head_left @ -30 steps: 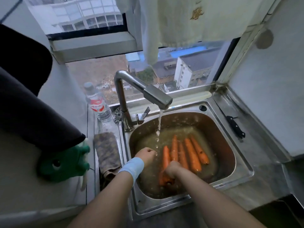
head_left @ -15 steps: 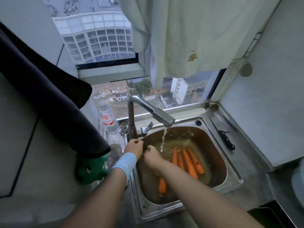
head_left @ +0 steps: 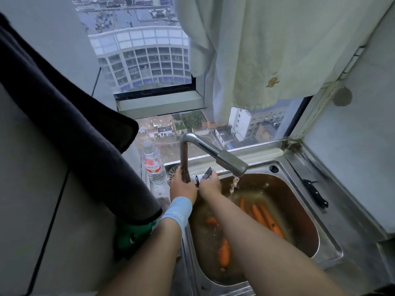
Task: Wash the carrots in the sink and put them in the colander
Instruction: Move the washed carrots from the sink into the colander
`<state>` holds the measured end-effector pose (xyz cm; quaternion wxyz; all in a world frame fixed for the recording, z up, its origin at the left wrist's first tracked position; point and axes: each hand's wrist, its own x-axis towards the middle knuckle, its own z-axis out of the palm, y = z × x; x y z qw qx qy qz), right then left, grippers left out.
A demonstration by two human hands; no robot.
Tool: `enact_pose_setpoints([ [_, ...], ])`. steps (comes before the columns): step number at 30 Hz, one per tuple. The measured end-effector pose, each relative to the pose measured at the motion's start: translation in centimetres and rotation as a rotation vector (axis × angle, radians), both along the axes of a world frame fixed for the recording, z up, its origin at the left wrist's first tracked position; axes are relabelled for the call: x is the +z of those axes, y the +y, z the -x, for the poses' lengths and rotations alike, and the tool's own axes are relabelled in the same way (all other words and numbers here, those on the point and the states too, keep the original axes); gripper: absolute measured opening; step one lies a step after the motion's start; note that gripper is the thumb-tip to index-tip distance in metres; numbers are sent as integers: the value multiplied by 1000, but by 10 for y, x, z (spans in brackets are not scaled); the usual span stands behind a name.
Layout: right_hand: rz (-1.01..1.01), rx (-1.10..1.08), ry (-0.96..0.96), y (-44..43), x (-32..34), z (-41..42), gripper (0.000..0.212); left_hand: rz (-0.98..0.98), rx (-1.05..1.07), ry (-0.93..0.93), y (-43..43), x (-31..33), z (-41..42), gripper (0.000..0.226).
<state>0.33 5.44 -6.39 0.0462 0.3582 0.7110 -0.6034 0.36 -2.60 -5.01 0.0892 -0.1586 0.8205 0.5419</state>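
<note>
Several orange carrots [head_left: 265, 218] lie under murky water in the steel sink [head_left: 333, 251]; one more carrot [head_left: 224, 251] lies apart near the front. A thin stream of water runs from the faucet [head_left: 226, 159]. My left hand [head_left: 181, 186], with a pale blue band at the wrist, grips the base of the faucet column. My right hand [head_left: 210, 184] holds the faucet lever [head_left: 206, 174] just right of the column. Neither hand touches a carrot. No colander is in view.
A plastic water bottle [head_left: 152, 165] stands left of the faucet. A black-handled knife [head_left: 315, 192] lies on the steel counter right of the sink. A dark cloth [head_left: 64, 116] hangs at left above a green item [head_left: 134, 233]. A pale towel [head_left: 267, 50] hangs over the window.
Both hands left the carrots in the water and rose to the faucet base; my right hand reached the lever. The water stream has thinned. The camera tilted up.
</note>
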Motion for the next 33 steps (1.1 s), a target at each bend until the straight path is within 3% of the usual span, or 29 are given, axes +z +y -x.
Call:
enact_pose_setpoints([
  [6,-163,76,-17,1,-8,0,36,-36,144,-21,-1,7,3,57],
  [13,-98,234,-41,-5,-8,0,87,-19,107,-18,0,7,2,57],
  [22,-288,473,-111,12,5,-13,85,-18,90,-37,3,13,-6,57],
  [28,-294,588,-108,24,11,-20,85,-75,37,-49,4,12,-8,59],
  [33,-134,537,-26,24,12,-27,84,-100,58,-104,14,11,-13,49],
])
